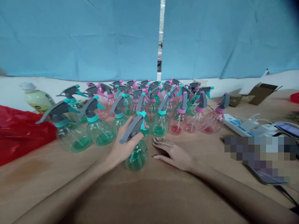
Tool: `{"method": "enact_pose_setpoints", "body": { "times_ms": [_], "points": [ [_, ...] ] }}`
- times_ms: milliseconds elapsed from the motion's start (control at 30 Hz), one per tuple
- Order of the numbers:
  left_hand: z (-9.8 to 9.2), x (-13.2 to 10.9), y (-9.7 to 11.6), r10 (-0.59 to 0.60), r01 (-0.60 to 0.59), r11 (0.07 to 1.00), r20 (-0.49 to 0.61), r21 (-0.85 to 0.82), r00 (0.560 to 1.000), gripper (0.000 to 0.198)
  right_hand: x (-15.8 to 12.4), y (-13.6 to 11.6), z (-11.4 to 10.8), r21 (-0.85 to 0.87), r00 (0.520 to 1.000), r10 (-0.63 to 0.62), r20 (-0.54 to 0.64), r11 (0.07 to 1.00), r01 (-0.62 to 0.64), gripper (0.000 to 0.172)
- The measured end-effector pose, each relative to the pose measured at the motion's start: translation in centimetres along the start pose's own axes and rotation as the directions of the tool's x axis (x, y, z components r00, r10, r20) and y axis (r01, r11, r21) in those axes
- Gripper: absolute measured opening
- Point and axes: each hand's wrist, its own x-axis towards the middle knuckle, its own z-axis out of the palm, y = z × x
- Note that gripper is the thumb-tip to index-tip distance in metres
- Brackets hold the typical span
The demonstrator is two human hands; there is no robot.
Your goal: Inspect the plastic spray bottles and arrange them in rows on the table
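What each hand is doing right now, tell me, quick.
Left hand: closed, holding a green spray bottle.
Right hand: open, holding nothing.

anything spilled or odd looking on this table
A darker brown patch on the table, near the red plastic at the left, stands out against the lighter surface; whether stain or spill, I can't tell.

Spray bottles (160,126) stand on the table (149,193) before a hanging cloth (93,40).
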Motion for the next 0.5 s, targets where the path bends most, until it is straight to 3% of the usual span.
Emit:
{"method": "enact_pose_setpoints", "body": {
  "times_ms": [333,500],
  "points": [
    [-0.06,0.17,0.39,-0.017,0.017,1.000,0.005,-0.008,1.000,0.010,0.05,-0.10,-0.12,0.005,1.000,0.006,0.009,1.000,-0.006,0.056],
    [-0.03,0.07,0.15,0.017,-0.016,0.999,-0.041,0.045,0.999,0.023,-0.01,-0.17,-0.15,0.013,1.000,0.002,0.006,1.000,-0.002,0.055]
  ]
}}
